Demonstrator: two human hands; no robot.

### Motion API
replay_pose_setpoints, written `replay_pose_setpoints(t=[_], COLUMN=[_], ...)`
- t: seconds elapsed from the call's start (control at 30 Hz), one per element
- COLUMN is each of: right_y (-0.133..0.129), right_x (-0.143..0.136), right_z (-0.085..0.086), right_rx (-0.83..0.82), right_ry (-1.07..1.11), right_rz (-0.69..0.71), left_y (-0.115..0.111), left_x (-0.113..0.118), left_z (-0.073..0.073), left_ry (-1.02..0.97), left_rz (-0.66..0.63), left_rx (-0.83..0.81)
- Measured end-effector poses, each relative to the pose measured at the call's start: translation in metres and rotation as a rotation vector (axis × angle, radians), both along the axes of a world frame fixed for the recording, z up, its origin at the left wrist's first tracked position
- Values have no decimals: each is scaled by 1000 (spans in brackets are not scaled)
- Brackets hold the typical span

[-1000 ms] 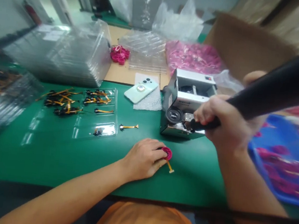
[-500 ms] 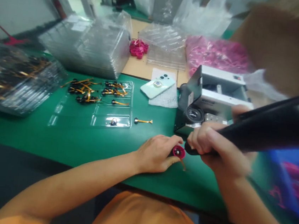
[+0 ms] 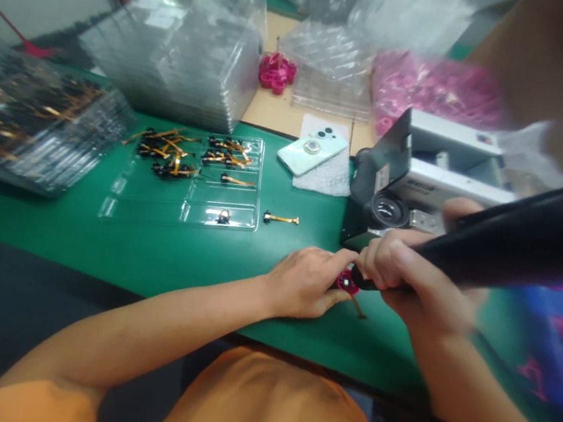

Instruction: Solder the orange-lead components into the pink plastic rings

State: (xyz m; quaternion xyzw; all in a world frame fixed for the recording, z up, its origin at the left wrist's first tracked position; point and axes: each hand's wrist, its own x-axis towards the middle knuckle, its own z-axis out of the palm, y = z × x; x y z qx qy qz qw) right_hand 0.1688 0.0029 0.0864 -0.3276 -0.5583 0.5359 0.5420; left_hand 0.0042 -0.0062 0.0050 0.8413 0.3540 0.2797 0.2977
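My left hand (image 3: 310, 282) is closed around a small round pink housing (image 3: 355, 288), steadying it on the green table. Inside the housing sits a dark part with a small light square, and a thin orange flex cable (image 3: 360, 308) sticks out below. A thick black electric screwdriver (image 3: 510, 238) is gripped in my right hand (image 3: 408, 271). Its narrow nose reaches the housing's rim, covering part of it; the very tip is hidden. Left of the machine, one loose black module with an orange flex cable (image 3: 281, 218) lies on the table.
A clear tray (image 3: 170, 216) holds several such modules; more fill stacked trays (image 3: 59, 167) at left. Behind stand a clear tray stack (image 3: 175, 72), a mint phone (image 3: 312, 152) and a bag of pink parts (image 3: 435, 93). A metal machine (image 3: 460, 183) and blue bin (image 3: 543, 346) are at right.
The screwdriver's nose and the pink housing have come together; before, a small gap lay between them. The whole view has shifted slightly, with the table things appearing higher and farther right.
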Motion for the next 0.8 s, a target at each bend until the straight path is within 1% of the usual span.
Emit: replay_pose_setpoints(t=[0.1, 0.23, 0.4, 0.5, 0.6, 0.67, 0.73, 0.8], right_y=[-1, -2, -3, -3, 1, 8, 14, 16], right_x=[-1, 1, 1, 0, -1, 1, 6, 15], right_z=[-4, -6, -5, -10, -14, -11, -6, 0], right_rx=[36, 93, 90, 87, 87, 102, 132, 186], right_ry=[62, -2, -40, 14, 80, 116, 104, -23], right_rz=[30, 85, 72, 62, 53, 9, -71, -192], left_y=[0, 1, 2, 1, 1, 2, 3, 3], left_x=[0, 0, -1, -2, 0, 2, 2, -3], left_z=[1, 3, 6, 8, 6, 3, 1, 6], left_ry=[21, 45, 35, 52, 40, 27, 32, 48], left_rz=[3, 5, 1, 20, 29, 32, 29, 7], left_rx=[-7, -44, -88, -109, -125, -126, -119, -81])
